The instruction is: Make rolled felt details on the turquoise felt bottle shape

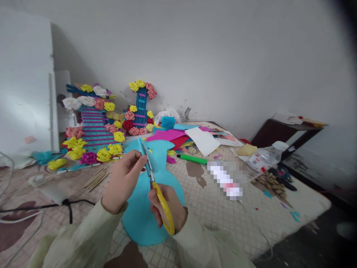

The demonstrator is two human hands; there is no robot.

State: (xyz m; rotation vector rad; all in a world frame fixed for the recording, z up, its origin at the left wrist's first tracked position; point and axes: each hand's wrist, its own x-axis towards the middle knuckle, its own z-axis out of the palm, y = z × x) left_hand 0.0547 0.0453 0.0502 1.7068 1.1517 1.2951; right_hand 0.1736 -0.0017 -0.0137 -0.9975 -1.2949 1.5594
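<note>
My right hand [176, 205] grips a pair of scissors [164, 207] by their yellow handle. The metal blades point up and away, lying against a piece of light-blue paper [152, 162]. Fingers of my left hand [122, 183] pinch that paper just left of the blades; the fingertips are partly hidden. Under both hands a larger light-blue paper cutout [139, 219] with a rounded lower part and a narrow waist lies flat on the patterned table cover. Whether the held paper is separate from the cutout I cannot tell.
Behind stand two paper-flower decorations [96, 128] [141, 108]. Coloured paper sheets [203, 140] are heaped at the back. A green marker [193, 159], a plastic bottle [267, 154] and peanuts [269, 183] lie rightward. Thin sticks [96, 178], a white glue gun [51, 190] and cables are at left.
</note>
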